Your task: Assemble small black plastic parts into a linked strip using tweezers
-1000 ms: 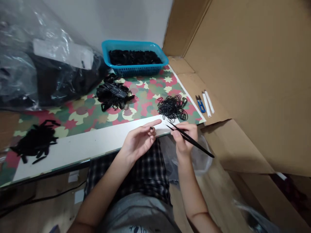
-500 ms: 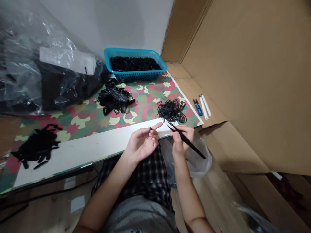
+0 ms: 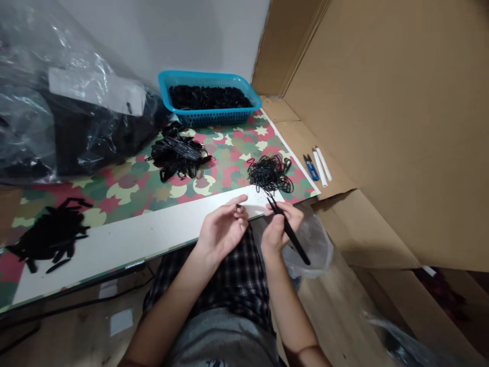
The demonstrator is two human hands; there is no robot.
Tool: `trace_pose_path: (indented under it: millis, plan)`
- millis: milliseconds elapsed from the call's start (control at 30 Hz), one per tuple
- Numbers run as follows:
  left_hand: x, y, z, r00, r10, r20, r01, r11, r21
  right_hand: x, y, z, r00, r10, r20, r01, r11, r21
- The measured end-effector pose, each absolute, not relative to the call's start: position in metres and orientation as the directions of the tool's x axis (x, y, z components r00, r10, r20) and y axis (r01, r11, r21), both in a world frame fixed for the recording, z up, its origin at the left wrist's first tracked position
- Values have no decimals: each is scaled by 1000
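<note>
My right hand is closed around black tweezers, whose tips point up toward a pile of thin black loops. To its left, my left hand is held palm up over the table's front edge, thumb and fingers pinched together. A small dark piece shows at those fingertips; its kind is too small to make out. The tweezer tips are apart from the left hand. A white strip runs along the front of the camouflage-patterned table cover.
A blue basket of black pieces stands at the back. Black piles lie mid-table and at left, near a large plastic bag. Blue snips and white-handled tools lie right. A clear bag hangs below the edge.
The tweezers have turned steeper, and my right hand has shifted slightly left and down. My left fingers have curled in a little, moving slightly left. The view has shifted slightly.
</note>
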State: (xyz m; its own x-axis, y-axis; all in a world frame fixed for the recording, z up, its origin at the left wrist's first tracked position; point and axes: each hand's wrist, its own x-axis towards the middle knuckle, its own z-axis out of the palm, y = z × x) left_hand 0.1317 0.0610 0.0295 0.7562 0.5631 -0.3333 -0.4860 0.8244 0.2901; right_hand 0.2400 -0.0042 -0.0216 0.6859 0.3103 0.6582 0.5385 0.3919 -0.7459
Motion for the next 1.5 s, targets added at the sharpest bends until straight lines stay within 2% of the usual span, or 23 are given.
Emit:
trace_pose_path:
  millis: [67, 100, 133, 200, 267, 333, 500, 633, 967, 1133, 1200, 1267, 1333, 1367, 1433, 1500]
  plan:
    - [124, 55, 30, 595, 788, -158, -551, 544, 633, 231, -11, -10, 722, 396, 568, 413, 412, -812]
    - [119, 53, 32, 532, 846, -34, -544, 372, 752, 227, -15, -3, 715, 467, 521, 340, 418, -842]
    - [113, 50, 33, 495, 865, 87, -521, 215, 826, 223, -19, 3, 685, 539, 491, 289, 417, -862]
    - [101, 46, 38, 484, 834, 264, -465, -10, 885, 215, -26, 17, 614, 645, 454, 214, 417, -883]
    - [91, 42, 43, 499, 796, 341, -425, -118, 897, 207, -31, 28, 558, 721, 412, 113, 426, -898]
    - [83, 41, 47, 507, 782, 363, -408, -153, 900, 197, -34, 36, 533, 764, 364, -5, 433, -901]
    - [69, 39, 47, 539, 772, 337, -404, -115, 908, 176, -30, 44, 553, 810, 194, -280, 400, -872]
    - [58, 36, 44, 497, 799, 338, -401, -134, 906, 162, -27, 47, 500, 863, 74, -460, 336, -822]
    - [47, 19, 42, 274, 797, 538, -334, -446, 831, 128, -27, 51, 452, 892, -31, -677, 320, -663]
    - [28, 22, 40, 191, 785, 589, -189, -560, 807, 129, -21, 47, 471, 881, -36, -636, 312, -706]
    - [6, 35, 35, 72, 762, 644, -42, -643, 765, 135, -19, 43, 547, 837, -25, -559, 343, -755]
    - [-23, 53, 29, -148, 691, 708, 167, -688, 706, 143, -18, 39, 623, 782, -24, -484, 362, -797]
    - [-54, 70, 24, -324, 625, 710, 367, -609, 703, 151, -19, 33, 672, 740, -33, -432, 356, -829]
    - [-67, 76, 22, -355, 643, 679, 430, -532, 729, 154, -20, 30, 689, 724, -33, -408, 350, -843]
    - [-84, 80, 20, -319, 719, 618, 480, -440, 759, 157, -22, 24, 717, 697, -7, -353, 354, -866]
    - [-85, 73, 17, -276, 778, 564, 447, -415, 792, 156, -25, 16, 739, 670, 69, -256, 374, -891]
